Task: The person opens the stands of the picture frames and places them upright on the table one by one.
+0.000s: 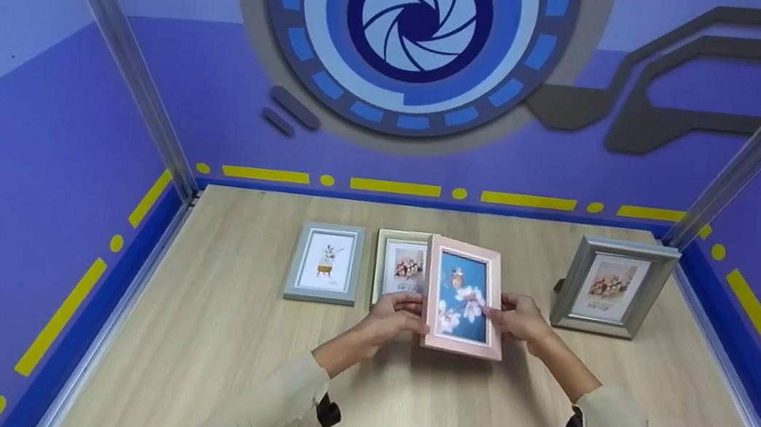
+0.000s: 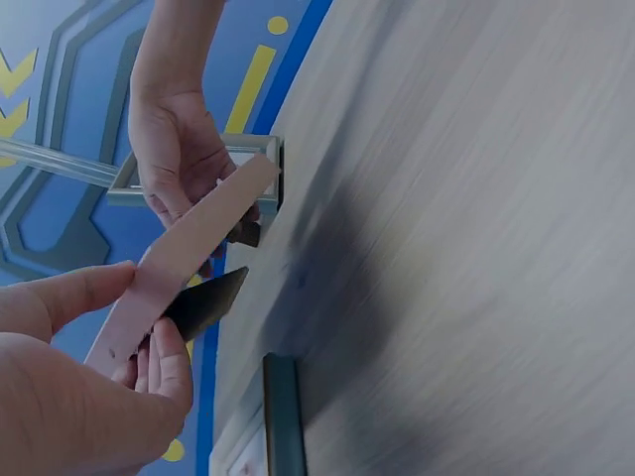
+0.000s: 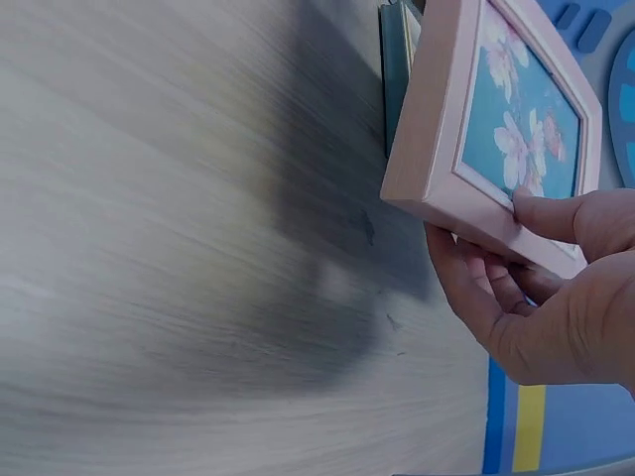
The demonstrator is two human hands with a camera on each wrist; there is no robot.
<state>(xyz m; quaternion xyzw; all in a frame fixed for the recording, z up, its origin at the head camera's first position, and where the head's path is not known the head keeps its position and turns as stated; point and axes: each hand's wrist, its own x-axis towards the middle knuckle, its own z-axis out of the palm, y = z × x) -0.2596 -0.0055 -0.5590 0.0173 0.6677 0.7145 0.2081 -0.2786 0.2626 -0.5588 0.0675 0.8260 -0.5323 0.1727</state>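
Both hands hold a pink photo frame (image 1: 458, 346) with a blue flower picture, tilted and raised over the wooden table. My left hand (image 1: 389, 323) grips its left edge, thumb on the side and fingers behind. On the opposite edge, my right hand (image 1: 519, 318) pinches it with the thumb on the front and fingers underneath. A dark stand flap (image 2: 206, 303) sticks out from the frame's back in the left wrist view. Partly hidden behind the pink frame lies a champagne-coloured photo frame (image 1: 381, 265).
A grey-blue photo frame (image 1: 292, 268) lies at the left on the wooden table (image 1: 217, 339). At the right a silver-champagne photo frame (image 1: 564, 296) stands upright on its stand. Blue-purple walls (image 1: 171, 76) enclose the table at the back and sides.
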